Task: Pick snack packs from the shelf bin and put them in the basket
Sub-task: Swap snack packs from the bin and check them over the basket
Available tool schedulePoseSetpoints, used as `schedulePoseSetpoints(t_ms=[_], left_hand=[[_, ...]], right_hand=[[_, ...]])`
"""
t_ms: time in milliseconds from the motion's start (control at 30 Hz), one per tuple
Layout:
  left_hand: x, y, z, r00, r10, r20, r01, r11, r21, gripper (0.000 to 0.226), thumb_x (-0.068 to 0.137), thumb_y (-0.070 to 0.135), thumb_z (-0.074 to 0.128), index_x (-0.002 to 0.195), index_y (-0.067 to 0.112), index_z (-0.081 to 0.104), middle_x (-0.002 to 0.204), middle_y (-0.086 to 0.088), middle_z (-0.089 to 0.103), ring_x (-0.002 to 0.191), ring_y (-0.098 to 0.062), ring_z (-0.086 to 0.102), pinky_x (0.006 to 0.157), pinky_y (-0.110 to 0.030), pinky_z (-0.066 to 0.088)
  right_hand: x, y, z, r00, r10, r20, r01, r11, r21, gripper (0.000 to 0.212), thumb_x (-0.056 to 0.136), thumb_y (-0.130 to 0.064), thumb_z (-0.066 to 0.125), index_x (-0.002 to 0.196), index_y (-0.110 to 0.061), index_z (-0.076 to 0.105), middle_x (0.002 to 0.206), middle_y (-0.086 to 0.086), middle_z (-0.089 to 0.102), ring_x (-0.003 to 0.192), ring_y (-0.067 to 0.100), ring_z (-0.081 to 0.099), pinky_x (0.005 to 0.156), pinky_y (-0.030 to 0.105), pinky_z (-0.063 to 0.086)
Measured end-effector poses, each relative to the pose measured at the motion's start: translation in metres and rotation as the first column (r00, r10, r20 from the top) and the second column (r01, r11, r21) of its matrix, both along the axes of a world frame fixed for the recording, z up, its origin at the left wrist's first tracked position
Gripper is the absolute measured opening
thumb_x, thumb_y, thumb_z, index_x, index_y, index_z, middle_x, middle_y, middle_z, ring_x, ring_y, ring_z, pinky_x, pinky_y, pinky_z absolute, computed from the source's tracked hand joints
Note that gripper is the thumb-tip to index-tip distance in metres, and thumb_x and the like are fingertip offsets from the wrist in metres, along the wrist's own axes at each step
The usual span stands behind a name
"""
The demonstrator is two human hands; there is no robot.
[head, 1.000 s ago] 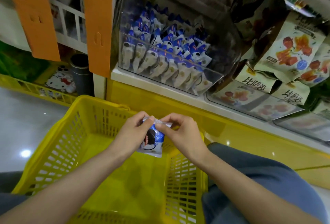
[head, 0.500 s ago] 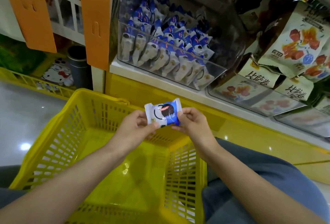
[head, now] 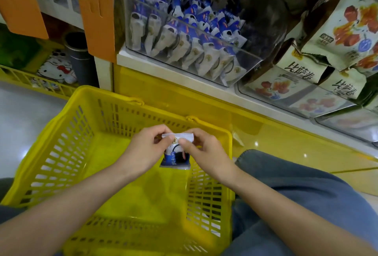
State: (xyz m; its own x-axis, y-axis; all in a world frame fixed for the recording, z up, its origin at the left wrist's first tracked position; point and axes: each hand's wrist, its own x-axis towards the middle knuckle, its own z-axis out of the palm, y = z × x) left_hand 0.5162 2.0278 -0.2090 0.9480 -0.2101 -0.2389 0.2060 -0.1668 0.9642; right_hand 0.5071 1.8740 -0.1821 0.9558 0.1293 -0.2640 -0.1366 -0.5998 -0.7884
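A small blue and white snack pack (head: 176,156) hangs upright over the yellow basket (head: 67,147). My left hand (head: 147,149) pinches its top left corner and my right hand (head: 202,149) pinches its top right corner. The basket's floor below the pack looks bare. Above, a clear shelf bin (head: 241,59) holds several more blue and white packs (head: 190,37) in rows.
Cream bags with red fruit print (head: 345,24) fill the bins to the right. Orange panels (head: 98,10) hang at the upper left. A dark cylinder (head: 79,59) and a cartoon cat item (head: 56,69) sit behind a second yellow basket. My jeans-clad knee (head: 286,194) is right of the basket.
The pack was held flat and level at chest height; now both hands have lowered it into the basket's mouth and it hangs vertically from its top edge.
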Motion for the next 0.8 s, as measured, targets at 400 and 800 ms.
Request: schedulePoseSetpoints(t_ms=[400, 800], left_hand=[[-0.001, -0.004, 0.001, 0.996, -0.016, -0.085, 0.010, 0.998, -0.068, 0.021, 0.091, 0.012, 0.054, 0.072, 0.018, 0.058, 0.074, -0.009, 0.060, 0.076, -0.024, 0.058, 0.074, -0.043, 0.054], [0.006, -0.005, 0.011, 0.849, -0.053, -0.525, -0.184, 0.903, -0.388, 0.041, 0.097, 0.041, 0.029, 0.092, 0.014, 0.060, 0.083, -0.007, 0.065, 0.072, -0.022, 0.062, 0.064, -0.030, 0.050]], right_hand=[[-0.005, -0.002, -0.002, 0.883, 0.186, 0.431, -0.054, 0.952, -0.301, 0.016, 0.088, -0.029, 0.062, 0.086, -0.013, 0.066, 0.083, -0.003, 0.062, 0.073, 0.013, 0.059, 0.061, 0.037, 0.050], [-0.002, -0.005, -0.007, 0.789, 0.203, 0.580, -0.118, 0.976, -0.181, 0.007, 0.083, -0.011, 0.066, 0.083, -0.004, 0.065, 0.094, 0.005, 0.061, 0.092, 0.010, 0.055, 0.077, 0.025, 0.049]])
